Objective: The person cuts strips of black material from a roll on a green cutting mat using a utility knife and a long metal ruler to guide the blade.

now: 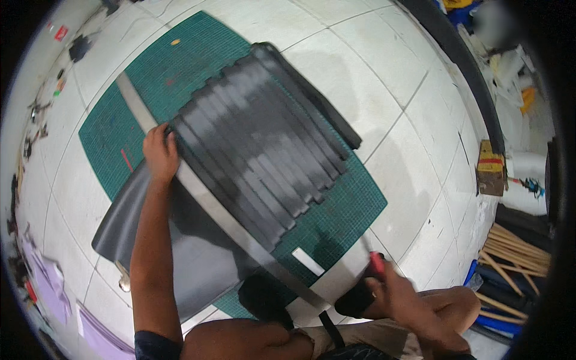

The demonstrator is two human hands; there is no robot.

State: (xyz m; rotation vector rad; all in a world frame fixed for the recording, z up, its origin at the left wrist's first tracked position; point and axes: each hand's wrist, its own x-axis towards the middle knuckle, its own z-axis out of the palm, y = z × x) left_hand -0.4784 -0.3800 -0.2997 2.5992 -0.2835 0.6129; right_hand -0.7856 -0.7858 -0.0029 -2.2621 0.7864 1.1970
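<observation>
1. Both hands work apart: the left hand [160,153] reaches far forward, arm straight, fingers pressed flat on a long metal ruler [210,204]; the right hand [393,287] sits near the body, closed around a red-handled knife [375,262].
2. White floor tiles [372,78] with thin grey joints carry a green cutting mat [174,66] printed with a fine grid.
3. On the mat lies a dark grey sheet [192,264], smooth and slightly glossy, its near-left part bending off the mat onto the tiles.
4. Right of the ruler, a row of cut strips [264,144] of the same dark stuff lies side by side, stepped at their ends.
5. That ruler runs diagonally from far left to near right, between the sheet and the strips.
6. A small white strip [308,261] rests on the mat near the right hand.
7. Far right along the room's edge: a cardboard box [491,169] and a bundle of wooden sticks [516,255]; purple scraps [51,282] lie at the left.
</observation>
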